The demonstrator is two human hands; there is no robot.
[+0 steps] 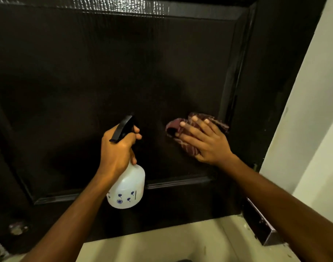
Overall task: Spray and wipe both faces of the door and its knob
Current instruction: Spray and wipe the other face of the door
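A dark brown panelled door [105, 63] fills most of the view. My left hand [117, 150] grips the neck of a white spray bottle [128, 188] with a black trigger head, nozzle towards the door panel. My right hand [203, 140] presses a dark red checked cloth [182, 127] flat against the panel near its right moulding, fingers straight and spread. A dull metal knob [17, 228] shows at the door's lower left edge, blurred.
The dark door frame [271, 91] stands to the right, with a pale wall [317, 110] beyond it. Pale floor [161, 242] lies below the door. A dark skirting piece [264, 229] runs along the wall's base at lower right.
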